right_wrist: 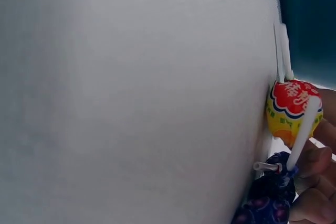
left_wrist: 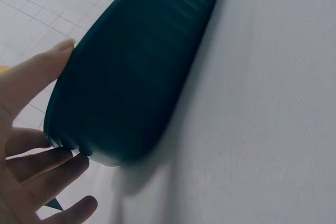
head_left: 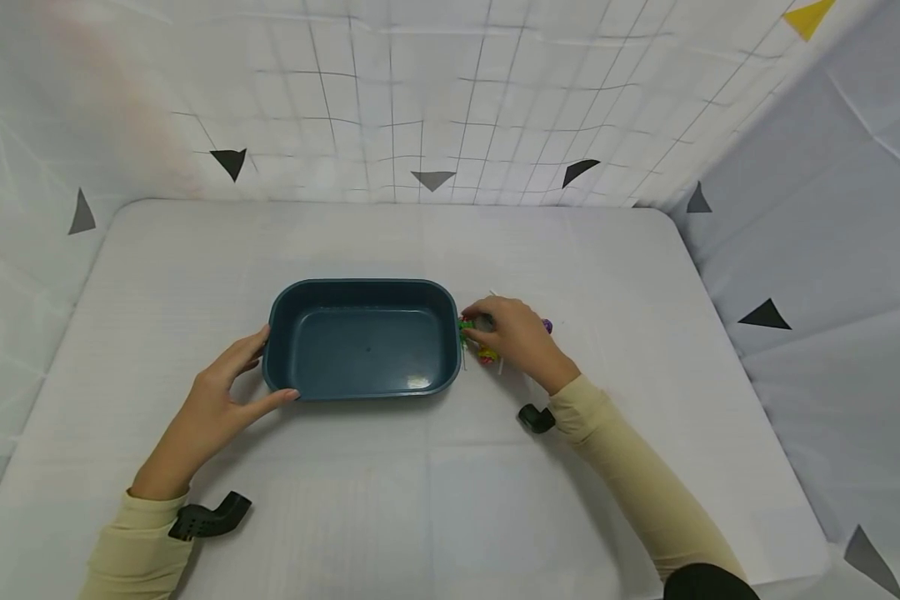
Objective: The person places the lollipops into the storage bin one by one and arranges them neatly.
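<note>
A dark teal plastic basin [head_left: 367, 342] sits on the white table. My left hand [head_left: 221, 396] touches its left end, with the thumb on the front rim and fairly straight fingers against the end wall; the left wrist view shows this contact on the basin's side [left_wrist: 126, 72]. Beside the basin's right end, my right hand [head_left: 517, 337] pinches a green-wrapped lollipop [head_left: 466, 324] between thumb and fingertips. Under and around that hand lie a yellow-and-red lollipop [right_wrist: 294, 108] and purple-wrapped lollipops [right_wrist: 265, 198], partly hidden in the head view.
The white table [head_left: 360, 483] has a gridded white backdrop [head_left: 435, 92] behind it and white sheets at both sides. Dark wrist camera mounts [head_left: 210, 515] show at both sleeves, close to the tabletop.
</note>
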